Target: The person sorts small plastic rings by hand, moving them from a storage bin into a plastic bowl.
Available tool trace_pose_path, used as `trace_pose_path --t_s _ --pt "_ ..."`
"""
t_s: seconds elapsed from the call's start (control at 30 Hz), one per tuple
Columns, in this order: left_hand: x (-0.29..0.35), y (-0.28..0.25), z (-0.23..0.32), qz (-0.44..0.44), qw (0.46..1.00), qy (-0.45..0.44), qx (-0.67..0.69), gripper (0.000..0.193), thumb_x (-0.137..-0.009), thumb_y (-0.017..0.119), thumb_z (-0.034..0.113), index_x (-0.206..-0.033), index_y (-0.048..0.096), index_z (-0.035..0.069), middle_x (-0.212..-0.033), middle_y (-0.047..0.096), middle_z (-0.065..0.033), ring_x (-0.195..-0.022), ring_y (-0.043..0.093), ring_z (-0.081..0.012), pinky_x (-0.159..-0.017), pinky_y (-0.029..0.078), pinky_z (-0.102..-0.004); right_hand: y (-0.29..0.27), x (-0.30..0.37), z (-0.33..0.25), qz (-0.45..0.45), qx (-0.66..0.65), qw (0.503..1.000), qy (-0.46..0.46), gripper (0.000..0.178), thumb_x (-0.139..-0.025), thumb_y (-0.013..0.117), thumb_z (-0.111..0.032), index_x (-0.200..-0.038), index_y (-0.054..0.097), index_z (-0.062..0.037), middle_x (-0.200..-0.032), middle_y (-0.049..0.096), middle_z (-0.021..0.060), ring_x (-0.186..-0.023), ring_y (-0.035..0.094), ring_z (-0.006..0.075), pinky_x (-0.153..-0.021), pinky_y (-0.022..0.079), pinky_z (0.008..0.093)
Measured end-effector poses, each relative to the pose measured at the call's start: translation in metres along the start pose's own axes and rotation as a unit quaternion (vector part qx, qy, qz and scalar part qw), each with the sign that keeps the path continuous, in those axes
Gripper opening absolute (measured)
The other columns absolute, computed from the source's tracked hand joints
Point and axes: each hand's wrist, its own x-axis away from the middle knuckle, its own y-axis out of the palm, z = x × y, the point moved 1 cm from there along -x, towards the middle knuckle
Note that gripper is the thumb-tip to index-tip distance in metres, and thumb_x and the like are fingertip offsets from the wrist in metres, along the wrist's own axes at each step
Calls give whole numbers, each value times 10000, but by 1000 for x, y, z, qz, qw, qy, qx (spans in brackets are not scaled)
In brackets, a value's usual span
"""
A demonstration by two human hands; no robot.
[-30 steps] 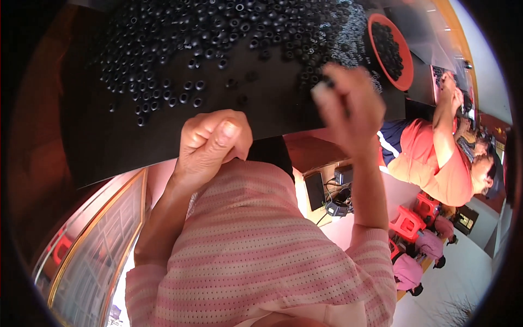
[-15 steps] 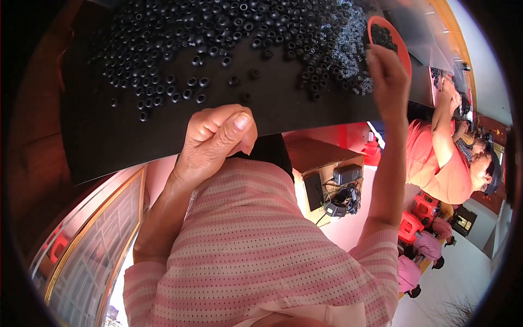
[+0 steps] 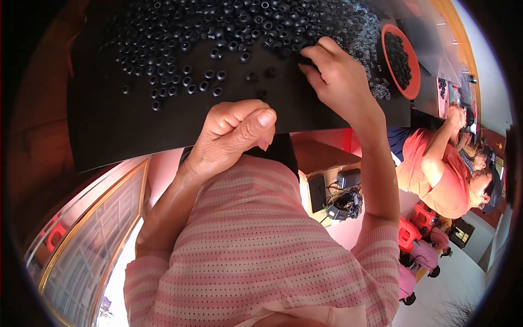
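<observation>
My left hand (image 3: 237, 131) is closed in front of the dark table's near edge, thumb pressed over curled fingers. Whatever it may hold is hidden inside. My right hand (image 3: 340, 76) reaches over the tabletop, with thumb and forefinger apart and pointing left at the edge of a large heap of small black hollow round pieces (image 3: 218, 32). Nothing shows between those fingertips. Several such pieces lie loose nearer to me, among them a single black piece (image 3: 204, 86). Right of the heap, partly behind my right hand, is a pile of small pale, shiny coil-like pieces (image 3: 379, 90).
An orange-red bowl (image 3: 415, 87) of small dark pieces stands at the table's right. Below the table, a cardboard box (image 3: 313, 158) bears a phone and tangled black cables (image 3: 346, 204). A person in an orange top (image 3: 430, 169) works at the right; others sit beyond near red stools (image 3: 408, 234).
My right hand has come left from beside the bowl to the heap's near edge. My left hand stays closed and appears slightly further right. The view has shifted a little.
</observation>
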Motion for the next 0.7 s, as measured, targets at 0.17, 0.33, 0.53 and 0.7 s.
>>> trace_pose_path --t_s 0.17,0.33,0.53,0.7 --pt "1 -4 -2 6 1000 -16 21 362 -993 501 306 -764 555 31 -661 533 5 -590 457 -62 -558 399 -217 -9 -1 -20 19 -79 997 -5 164 -776 688 -112 -907 604 -61 -849 560 85 -734 615 288 -593 489 382" --pt "-5 0 -7 47 996 -31 68 442 -949 540 430 -1027 520 -5 -845 546 -35 -667 433 -65 -589 368 -210 -28 9 -49 27 -204 978 -32 274 -752 699 9 -1007 606 -29 -900 587 97 -720 604 210 -605 503 291" --pt "-6 -1 -9 53 993 -44 91 308 -986 506 314 -1015 545 9 -824 558 -30 -630 426 -69 -556 363 -205 -12 12 -62 81 -245 963 -75 253 -724 694 -28 -964 611 -39 -867 584 74 -681 620 247 -556 510 335" --pt "-4 2 -9 82 989 -18 122 254 -993 505 263 -989 574 19 -777 590 -3 -614 431 -44 -542 366 -190 -13 18 -56 55 -371 926 -43 218 -776 673 46 -987 633 8 -852 608 84 -684 590 161 -577 469 248"
